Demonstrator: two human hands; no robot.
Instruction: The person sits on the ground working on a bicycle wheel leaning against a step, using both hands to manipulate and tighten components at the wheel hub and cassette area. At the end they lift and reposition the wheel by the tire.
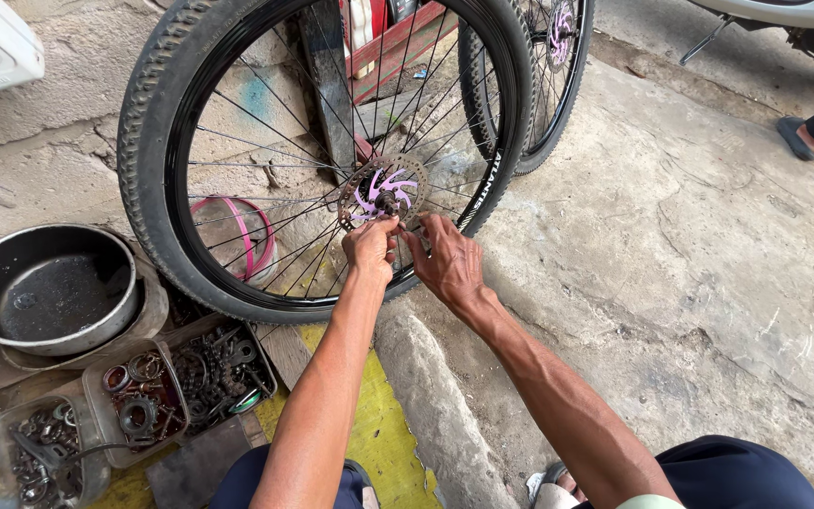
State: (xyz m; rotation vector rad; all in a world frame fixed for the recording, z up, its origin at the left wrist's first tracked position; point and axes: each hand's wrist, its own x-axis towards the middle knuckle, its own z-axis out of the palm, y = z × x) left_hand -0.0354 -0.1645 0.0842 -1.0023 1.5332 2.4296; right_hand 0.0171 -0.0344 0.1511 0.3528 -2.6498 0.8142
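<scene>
Pinching w/ both hands: left hand (370,247) and right hand (447,262) close fingertips on the purple-and-silver metal brake disc (383,192) at the hub of the black spoked bicycle wheel (313,141). Nearer than wheel, lower left: trays of rusty metal parts (143,401), dark round metal pan (47,287). Behind wheel: second black wheel (548,75).

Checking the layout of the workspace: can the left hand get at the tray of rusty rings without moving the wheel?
Probably yes. The left hand is at the disc rotor; the tray of rusty rings lies open beside that arm, with nothing between them.
</scene>
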